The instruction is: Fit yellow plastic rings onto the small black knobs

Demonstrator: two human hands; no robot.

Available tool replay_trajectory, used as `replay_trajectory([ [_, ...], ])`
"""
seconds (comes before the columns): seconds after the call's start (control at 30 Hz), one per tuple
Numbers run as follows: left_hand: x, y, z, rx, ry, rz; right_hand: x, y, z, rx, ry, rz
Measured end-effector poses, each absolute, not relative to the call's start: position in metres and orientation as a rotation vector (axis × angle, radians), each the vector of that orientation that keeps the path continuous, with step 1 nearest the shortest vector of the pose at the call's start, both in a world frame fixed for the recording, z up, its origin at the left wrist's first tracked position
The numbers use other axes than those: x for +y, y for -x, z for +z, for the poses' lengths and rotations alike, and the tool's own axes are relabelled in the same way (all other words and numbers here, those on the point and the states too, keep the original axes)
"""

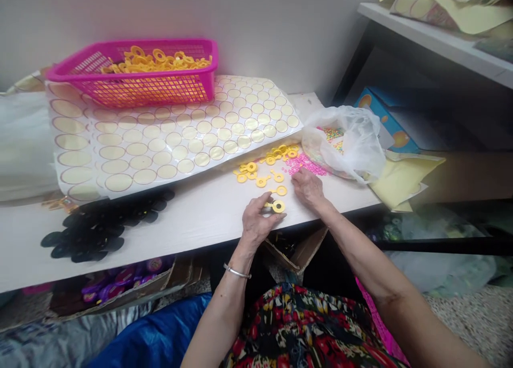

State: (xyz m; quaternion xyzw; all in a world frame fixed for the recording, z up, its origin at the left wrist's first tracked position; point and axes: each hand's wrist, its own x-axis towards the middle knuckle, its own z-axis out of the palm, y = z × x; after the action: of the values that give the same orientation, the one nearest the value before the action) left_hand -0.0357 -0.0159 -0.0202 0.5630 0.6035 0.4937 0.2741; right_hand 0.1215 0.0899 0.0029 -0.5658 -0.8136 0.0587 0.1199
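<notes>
My left hand (258,218) is closed in a pinch on a yellow plastic ring piece (278,206) at the white table's front edge (192,224). My right hand (308,186) rests knuckles up just right of it, fingers curled at a small heap of pink beads (304,165); whether it holds any is hidden. Several more loose yellow ring pieces (264,165) lie just beyond both hands.
A pink basket (140,85) of yellow rings stands at the back on sheets of round stickers (172,133). Black discs (100,229) are piled at the left. A clear bag of coloured beads (344,141), yellow paper (401,178) and a shelf (433,37) are at the right.
</notes>
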Motion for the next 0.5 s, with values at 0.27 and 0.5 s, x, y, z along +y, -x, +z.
replay_trajectory([
  [0.27, -0.014, 0.036, -0.022, 1.519, -1.579, 1.432, 0.076, -0.12, 0.02, -2.408, 1.613, 0.53],
  [0.5, -0.014, 0.035, -0.02, 1.557, -1.617, 1.411, 0.055, -0.119, 0.021, -2.519, 1.557, 0.59],
])
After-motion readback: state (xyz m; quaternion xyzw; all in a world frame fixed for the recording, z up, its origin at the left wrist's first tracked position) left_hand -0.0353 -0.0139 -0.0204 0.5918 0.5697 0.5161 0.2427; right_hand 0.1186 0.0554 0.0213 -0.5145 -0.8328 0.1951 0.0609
